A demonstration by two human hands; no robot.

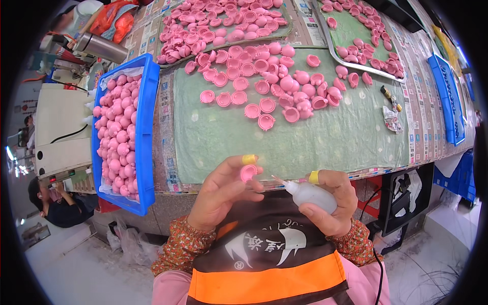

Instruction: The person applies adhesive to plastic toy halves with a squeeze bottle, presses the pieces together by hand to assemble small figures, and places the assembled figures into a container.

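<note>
Two hands work above the near edge of the table (169,147). The left hand (216,195) has its grip on a small pink shell (248,174), held near the fingertips, likely so that its hollow stays uncovered. The right hand (336,198) has its grip wrapped around a squeeze bottle (316,197), tipped so that its thin nozzle (278,180) points toward the shell without touching it; the thumb and fingers probably lie along the sides to control the squeeze. A yellow wrap shows on a finger of each hand, perhaps as protection.

Loose pink pieces (264,66) spread over a green sheet (213,142) beyond the hands, seemingly to keep them within reach, while a blue crate (146,127) at the left gathers rounded pink pieces (119,114), perhaps to stop them rolling.

The held shell looks smooth, evenly pink and cup-shaped, with a round rim facing upward. Any finer detail inside is too small to tell.
</note>
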